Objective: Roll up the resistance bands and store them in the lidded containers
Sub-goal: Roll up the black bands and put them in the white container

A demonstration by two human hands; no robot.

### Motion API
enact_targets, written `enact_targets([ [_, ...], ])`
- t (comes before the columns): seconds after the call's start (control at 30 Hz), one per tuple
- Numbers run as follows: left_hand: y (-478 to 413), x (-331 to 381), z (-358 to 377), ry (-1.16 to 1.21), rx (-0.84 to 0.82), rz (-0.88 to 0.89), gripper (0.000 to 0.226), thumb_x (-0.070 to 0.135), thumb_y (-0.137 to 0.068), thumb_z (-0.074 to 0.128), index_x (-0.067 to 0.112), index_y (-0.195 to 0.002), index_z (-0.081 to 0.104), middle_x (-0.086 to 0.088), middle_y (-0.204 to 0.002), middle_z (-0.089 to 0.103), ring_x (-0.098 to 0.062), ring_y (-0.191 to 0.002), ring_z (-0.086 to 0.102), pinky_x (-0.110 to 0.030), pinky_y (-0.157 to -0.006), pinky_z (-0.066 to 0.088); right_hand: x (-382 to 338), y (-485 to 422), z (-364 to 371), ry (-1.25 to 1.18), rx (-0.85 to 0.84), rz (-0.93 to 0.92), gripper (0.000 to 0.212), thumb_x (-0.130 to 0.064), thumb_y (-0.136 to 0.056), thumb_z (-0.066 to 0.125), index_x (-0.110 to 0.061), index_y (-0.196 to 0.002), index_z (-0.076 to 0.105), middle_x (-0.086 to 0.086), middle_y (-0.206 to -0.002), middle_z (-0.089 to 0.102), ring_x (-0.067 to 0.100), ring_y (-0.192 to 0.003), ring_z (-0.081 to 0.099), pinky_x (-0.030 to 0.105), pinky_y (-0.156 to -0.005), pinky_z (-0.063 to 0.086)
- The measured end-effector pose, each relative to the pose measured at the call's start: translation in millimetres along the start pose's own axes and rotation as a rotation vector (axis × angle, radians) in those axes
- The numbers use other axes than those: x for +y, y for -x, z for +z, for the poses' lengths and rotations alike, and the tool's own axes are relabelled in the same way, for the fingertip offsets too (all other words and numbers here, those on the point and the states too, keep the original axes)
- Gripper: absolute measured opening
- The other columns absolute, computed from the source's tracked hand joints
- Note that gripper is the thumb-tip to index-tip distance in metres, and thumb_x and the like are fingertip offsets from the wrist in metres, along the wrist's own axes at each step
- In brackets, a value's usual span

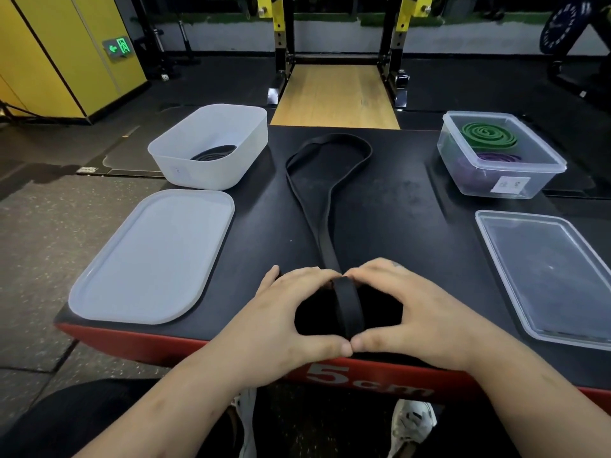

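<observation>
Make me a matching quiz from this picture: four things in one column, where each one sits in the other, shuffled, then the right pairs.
1 green band
2 white lid
3 clear lid
4 long black band

A flat, near left
B partly rolled between left hand and right hand
C coiled inside clear container
D flat, near right

Pairs: 1-C, 2-A, 3-D, 4-B

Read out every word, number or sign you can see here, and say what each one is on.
"5cm": white print on the platform's red front edge.
Green exit sign on the yellow wall: arrow and running figure, no words readable.
White label on the clear container: too small to read.
Faint sticker on the white tub: unreadable.
Markings on the blue weight plate: blurred.
</observation>
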State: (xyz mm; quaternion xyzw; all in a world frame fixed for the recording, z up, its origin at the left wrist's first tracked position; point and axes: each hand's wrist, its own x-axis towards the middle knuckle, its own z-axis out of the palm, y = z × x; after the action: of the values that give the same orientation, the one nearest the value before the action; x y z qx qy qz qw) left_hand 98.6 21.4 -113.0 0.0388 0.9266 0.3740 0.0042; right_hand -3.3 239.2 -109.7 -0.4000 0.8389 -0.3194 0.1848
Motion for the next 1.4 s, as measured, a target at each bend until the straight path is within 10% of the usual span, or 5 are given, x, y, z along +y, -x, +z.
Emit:
enact_targets([
  [0.27, -4.1, 3.3, 12.1, -0.072, 0.066, 0.014, 0.068, 0.065, -0.076, 0.073, 0.046, -0.136, 0.047, 0.033, -0.137, 0.039, 0.009, -0.147, 0.012, -0.043, -0.126, -0.001, -1.5, -2.9, -0.7, -0.023, -0.005, -0.002, 0.056, -0.074, -0.076, 0.07, -0.058, -0.126, 0.05, -0.027, -0.126, 0.055, -0.003, -0.124, 0.052, 0.03, -0.102, 0.047],
  [0.5, -2.7, 0.9, 6.6, -0.069, 0.003, -0.008, 0.079, 0.071, -0.077, 0.069, 0.041, -0.146, 0.045, 0.04, -0.142, 0.03, 0.017, -0.144, 0.0, -0.037, -0.126, -0.007, -1.7, 3.3, 1.4, 0.007, -0.037, 0.035, 0.093, -0.062, -0.062, 0.09, -0.07, -0.136, 0.034, -0.036, -0.134, 0.048, -0.014, -0.132, 0.041, 0.022, -0.11, 0.038],
  [0.7, -1.8, 2.6, 1.0, -0.012, -0.06, -0.044, 0.095, 0.066, -0.072, 0.079, 0.051, -0.151, 0.027, 0.042, -0.142, 0.026, 0.031, -0.133, -0.012, -0.024, -0.122, -0.013, -3.7, -2.0, -4.0, -0.025, 0.01, 0.013, 0.067, -0.07, -0.064, 0.081, -0.084, -0.116, 0.04, -0.043, -0.133, 0.049, -0.017, -0.128, 0.045, 0.024, -0.11, 0.041],
  [1.4, -4.8, 2.3, 7.5, -0.061, 0.059, 0.002, 0.07, 0.065, -0.069, 0.077, 0.047, -0.13, 0.049, 0.026, -0.13, 0.047, 0.001, -0.14, 0.029, -0.044, -0.124, 0.013, 0.0, 0.5, 0.0, -0.138, 0.017, 0.027, 0.058, -0.064, -0.078, 0.074, -0.06, -0.131, 0.051, -0.023, -0.13, 0.06, -0.001, -0.122, 0.058, 0.034, -0.102, 0.05],
])
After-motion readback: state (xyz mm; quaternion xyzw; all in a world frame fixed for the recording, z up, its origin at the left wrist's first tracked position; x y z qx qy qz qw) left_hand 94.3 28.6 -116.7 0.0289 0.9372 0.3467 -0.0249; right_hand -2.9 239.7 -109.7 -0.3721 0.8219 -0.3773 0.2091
